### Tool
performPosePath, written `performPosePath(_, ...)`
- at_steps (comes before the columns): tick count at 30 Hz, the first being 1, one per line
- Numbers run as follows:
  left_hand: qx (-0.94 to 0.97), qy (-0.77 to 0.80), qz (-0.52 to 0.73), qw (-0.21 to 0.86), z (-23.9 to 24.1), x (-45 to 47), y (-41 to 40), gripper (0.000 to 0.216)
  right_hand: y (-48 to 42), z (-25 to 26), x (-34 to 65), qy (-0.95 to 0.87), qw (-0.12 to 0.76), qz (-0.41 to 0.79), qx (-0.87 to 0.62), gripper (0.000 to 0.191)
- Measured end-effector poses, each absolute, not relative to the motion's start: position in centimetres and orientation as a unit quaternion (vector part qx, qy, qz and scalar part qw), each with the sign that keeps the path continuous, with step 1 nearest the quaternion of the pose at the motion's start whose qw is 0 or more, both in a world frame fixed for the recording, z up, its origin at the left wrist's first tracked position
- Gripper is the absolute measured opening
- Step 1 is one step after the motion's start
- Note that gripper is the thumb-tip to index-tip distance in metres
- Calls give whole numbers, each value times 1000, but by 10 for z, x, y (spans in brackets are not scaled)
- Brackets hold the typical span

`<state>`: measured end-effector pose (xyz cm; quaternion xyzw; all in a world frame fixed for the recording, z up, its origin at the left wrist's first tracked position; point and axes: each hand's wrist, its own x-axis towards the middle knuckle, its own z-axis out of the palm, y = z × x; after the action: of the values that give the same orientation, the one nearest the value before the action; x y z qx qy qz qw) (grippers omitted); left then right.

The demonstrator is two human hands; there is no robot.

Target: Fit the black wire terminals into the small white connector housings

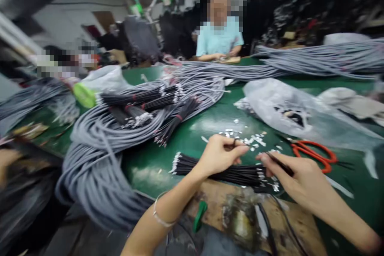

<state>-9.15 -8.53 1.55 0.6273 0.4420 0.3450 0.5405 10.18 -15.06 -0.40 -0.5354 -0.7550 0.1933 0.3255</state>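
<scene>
Head view: the left hand [220, 154] is closed, thumb and forefinger pinching a small dark piece [234, 143]. The picture is too blurred to tell what that piece is. The right hand [297, 176] pinches a thin black wire [279, 163] near its end. Both hands hover just above a bundle of black wires [216, 170], which lies on the green desk [210, 128] against a worn wooden board [210, 202].

Risks noted:
- Small white bits [250, 138] lie scattered just beyond the fingers. A sweep of either wrist could push them under the bundle or off the desk.
- The wire is held by a light fingertip pinch. A slip would likely drop it into the bundle, where it could not be told from the others.
- Orange-handled scissors [315, 154] lie near the right hand, beside a plastic bag [288, 112]. A careless reach that way could meet the blades.
- A heavy coil of grey cables [99, 160] crowds the left forearm and may snag the bracelet [160, 217].
</scene>
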Motion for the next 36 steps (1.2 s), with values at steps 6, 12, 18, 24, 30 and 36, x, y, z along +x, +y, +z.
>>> performPosePath(6, 614, 473, 366, 516, 35, -103, -104, 14, -146, 19, 70, -668, 394, 255, -578, 31)
performPosePath(12, 598, 495, 404, 484, 35, -97, -109, 14, -153, 14, 60, -681, 402, 215, -573, 34)
performPosePath(18, 600, 486, 442, 457, 32, -100, -111, 16, -154, 13, 59, -688, 422, 219, -548, 31)
performPosePath(24, 597, 494, 438, 455, 34, -97, -113, 13, -155, 16, 59, -690, 421, 214, -549, 30)
performPosePath(30, 602, 459, 365, 541, 44, -99, -111, 17, -153, 16, 62, -684, 420, 193, -564, 28)
performPosePath(36, 597, 478, 366, 530, 42, -95, -115, 15, -152, 17, 60, -624, 485, 229, -568, 25)
